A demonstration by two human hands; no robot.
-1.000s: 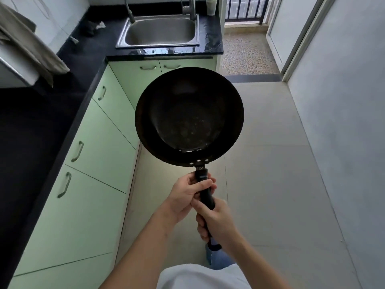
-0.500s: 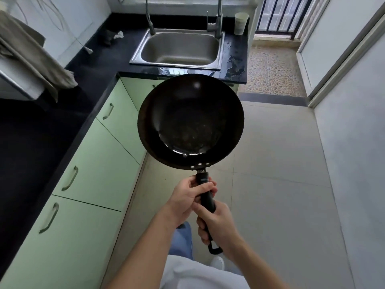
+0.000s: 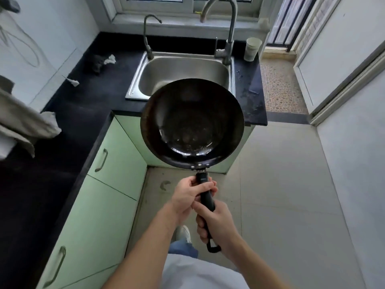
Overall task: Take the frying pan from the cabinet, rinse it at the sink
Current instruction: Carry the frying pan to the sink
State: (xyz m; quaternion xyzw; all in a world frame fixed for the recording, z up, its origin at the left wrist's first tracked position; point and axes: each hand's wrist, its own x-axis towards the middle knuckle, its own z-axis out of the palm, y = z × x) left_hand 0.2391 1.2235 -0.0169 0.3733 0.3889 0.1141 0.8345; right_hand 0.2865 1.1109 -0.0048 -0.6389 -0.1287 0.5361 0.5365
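Overhead, an L-shaped black table (image 3: 79,113) runs above green cabinets (image 3: 116,159), their doors shut in view; a tiled floor (image 3: 281,195) fills the right side. Set into the far run of the table is a steel sink (image 3: 177,69), dry as far as can be told, with a tall tap (image 3: 229,28) at its right rear corner and a thinner tap (image 3: 148,38) at its left rear; no water is seen running. A pale cup (image 3: 252,49) stands on the table just right of the tall tap.

The pan (image 3: 191,122), dark and round, is held in the air, roughly level, bowl upward; its far rim overlaps the sink's near edge in this view and its body hangs in front of the cabinets. Both hands are closed on the black handle (image 3: 206,197): the left hand (image 3: 191,197) wraps the part nearest the bowl, the right hand (image 3: 216,224) grips lower, just above the hanging loop. Both forearms reach forward and slightly upward from the body, wrists close together.

Step in hand, as judged: the pan is out of the cabinet and being carried to the sink; rinsing has not begun. The next move calls for bringing the bowl fully over the basin under the tall tap, then freeing one hand to open the water while the other bears the pan's weight
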